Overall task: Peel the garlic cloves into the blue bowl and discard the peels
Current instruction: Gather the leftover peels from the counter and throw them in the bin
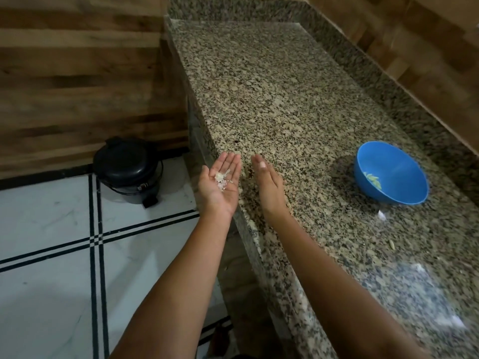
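Peels (222,180) being gathered at table (298,104) edge.
Left hand (220,186) being held flat and cupped beneath; right hand (267,182) flat, sweeping; bin (127,169) advised next.

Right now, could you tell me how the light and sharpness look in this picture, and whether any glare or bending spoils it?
Head view: dim, warm light; pale glare patches on the near counter; the blue bowl casts a soft shadow to its left; the counter edge bows from the wide lens; the right hand is slightly blurred, while the peels on the left hand stay readable.
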A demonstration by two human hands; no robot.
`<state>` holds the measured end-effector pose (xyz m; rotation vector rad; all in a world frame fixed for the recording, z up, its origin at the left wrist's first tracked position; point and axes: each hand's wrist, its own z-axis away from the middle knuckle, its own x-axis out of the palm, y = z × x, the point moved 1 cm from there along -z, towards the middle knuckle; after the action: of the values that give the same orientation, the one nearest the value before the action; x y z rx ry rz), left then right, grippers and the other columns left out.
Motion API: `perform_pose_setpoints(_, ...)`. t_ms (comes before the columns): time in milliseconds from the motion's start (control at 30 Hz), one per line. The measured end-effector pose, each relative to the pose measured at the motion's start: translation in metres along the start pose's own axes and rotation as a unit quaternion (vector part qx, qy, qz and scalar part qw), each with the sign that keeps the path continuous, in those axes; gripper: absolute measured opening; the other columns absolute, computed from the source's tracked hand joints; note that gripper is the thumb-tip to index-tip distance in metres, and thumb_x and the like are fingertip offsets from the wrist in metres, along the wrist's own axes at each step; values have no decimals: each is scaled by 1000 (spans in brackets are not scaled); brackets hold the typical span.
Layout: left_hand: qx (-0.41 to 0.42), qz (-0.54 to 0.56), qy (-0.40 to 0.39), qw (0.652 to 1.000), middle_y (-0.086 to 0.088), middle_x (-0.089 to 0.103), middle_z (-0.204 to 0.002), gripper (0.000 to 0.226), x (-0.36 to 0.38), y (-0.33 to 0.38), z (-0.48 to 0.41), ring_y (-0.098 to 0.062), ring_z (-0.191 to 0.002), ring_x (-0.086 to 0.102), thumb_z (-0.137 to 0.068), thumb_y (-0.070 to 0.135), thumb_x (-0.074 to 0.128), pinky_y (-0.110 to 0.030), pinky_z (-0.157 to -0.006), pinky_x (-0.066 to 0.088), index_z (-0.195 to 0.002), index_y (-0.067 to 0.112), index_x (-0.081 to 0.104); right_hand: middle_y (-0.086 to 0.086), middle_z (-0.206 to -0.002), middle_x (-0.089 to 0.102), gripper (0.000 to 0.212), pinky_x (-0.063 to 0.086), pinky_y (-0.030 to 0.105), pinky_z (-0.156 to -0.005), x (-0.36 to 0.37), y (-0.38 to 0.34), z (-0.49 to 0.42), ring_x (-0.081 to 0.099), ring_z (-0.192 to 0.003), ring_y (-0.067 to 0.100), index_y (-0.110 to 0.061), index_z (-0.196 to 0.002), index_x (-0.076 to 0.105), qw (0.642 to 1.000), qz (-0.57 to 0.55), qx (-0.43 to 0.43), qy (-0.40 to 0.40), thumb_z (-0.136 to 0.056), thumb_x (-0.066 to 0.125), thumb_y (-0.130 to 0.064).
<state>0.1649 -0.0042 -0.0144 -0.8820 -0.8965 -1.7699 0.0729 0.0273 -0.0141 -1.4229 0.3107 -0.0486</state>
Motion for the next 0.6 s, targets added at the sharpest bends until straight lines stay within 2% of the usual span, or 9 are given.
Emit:
perform_pose_setpoints(100,-2,-6,1,1000,-22,61,-111,54,1,1,0,-31,-110,59,-104,34,20,-35,-85,49,-102,-4,58,-2,-146,41,45,30,30,-111,-10,-2,3,37,-135,12,-16,-141,39,1000,15,-13,16,-102,27,-36)
perform_pose_setpoints(167,-4,-3,2,1000,-22,61,-112,54,-1,0,-1,-29,-102,62,-103,34,19,-34,-80,51,-103,-4,58,-7,-152,28,49,23,33,-114,-30,2,9,23,-141,11,-25,-144,31,979,191,-72,-26,-101,21,-44)
perform_pose_setpoints(200,-6,0,2,1000,-23,63,-109,55,-1,1,-2,-29,-98,64,-103,35,19,-34,-79,52,-104,-4,58,-9,-155,14,50,12,36,-116,-39,6,12,9,-144,12,-32,-145,23,939,317,-116,-71,-99,15,-49)
perform_pose_setpoints(267,-10,6,-2,1000,-22,65,-103,55,-3,1,-2,-29,-94,65,-103,35,19,-34,-78,53,-105,-4,58,-11,-155,-13,48,-10,40,-115,-53,18,17,-21,-142,14,-46,-143,8,828,515,-161,-155,-96,6,-54)
perform_pose_setpoints(300,-10,7,-4,1000,-22,65,-101,55,-4,1,-2,-29,-95,65,-103,35,19,-34,-78,52,-105,-4,58,-10,-154,-19,46,-16,40,-114,-55,23,20,-29,-139,15,-50,-141,3,792,562,-160,-177,-95,5,-55)
perform_pose_setpoints(333,-10,7,-5,1000,-21,65,-101,56,-4,1,-3,-29,-97,64,-103,35,19,-34,-77,52,-105,-4,57,-9,-153,-22,47,-18,42,-113,-56,27,21,-33,-137,16,-53,-140,-1,771,587,-157,-190,-94,4,-56)
perform_pose_setpoints(433,-11,6,-5,1000,-21,65,-101,56,-3,1,-3,-26,-104,61,-103,35,18,-34,-77,52,-106,-5,57,-8,-152,-27,51,-18,47,-113,-52,28,14,-35,-136,18,-53,-141,-10,752,617,-149,-178,-91,0,-58)
perform_pose_setpoints(600,-13,2,-6,1000,-22,64,-108,55,-3,1,-1,-27,-105,61,-103,35,19,-35,-78,52,-109,-5,56,-6,-149,-33,58,-16,51,-113,-47,24,-3,-35,-136,19,-50,-138,-17,764,620,-109,-144,-83,-10,-64)
